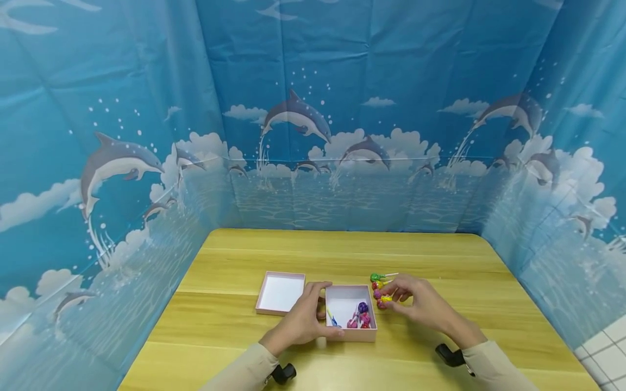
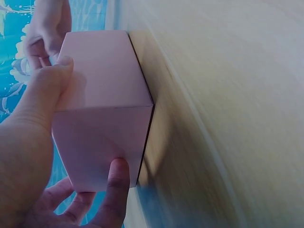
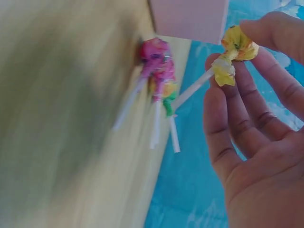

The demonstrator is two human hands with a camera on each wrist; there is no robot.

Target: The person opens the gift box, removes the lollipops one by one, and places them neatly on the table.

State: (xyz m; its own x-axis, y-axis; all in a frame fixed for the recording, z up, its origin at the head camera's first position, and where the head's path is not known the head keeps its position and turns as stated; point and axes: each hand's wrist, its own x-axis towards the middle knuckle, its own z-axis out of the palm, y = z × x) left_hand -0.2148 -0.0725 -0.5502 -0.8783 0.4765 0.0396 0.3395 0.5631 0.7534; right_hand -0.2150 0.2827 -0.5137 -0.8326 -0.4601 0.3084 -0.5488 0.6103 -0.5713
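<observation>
A pink box (image 1: 352, 335) with a white inside stands on the table; several purple and pink lollipops (image 1: 363, 308) lie in its right part, a blue one (image 1: 335, 322) at its left. My left hand (image 1: 304, 316) grips the box, its thumb on the near wall and fingers around the left side (image 2: 102, 142). Just right of the box, my right hand (image 1: 424, 305) pinches a yellow-wrapped lollipop (image 3: 236, 45) between thumb and fingers, its white stick slanting down. Beneath it on the table, several lollipops (image 3: 156, 57) in pink, red and green wrappers lie in a column.
The shallow box lid (image 1: 281, 292), pink-edged and white inside, lies left of the box. A yellow wood-grain table (image 1: 235, 255) carries everything. Blue dolphin-print curtains (image 1: 342, 201) enclose its back and sides.
</observation>
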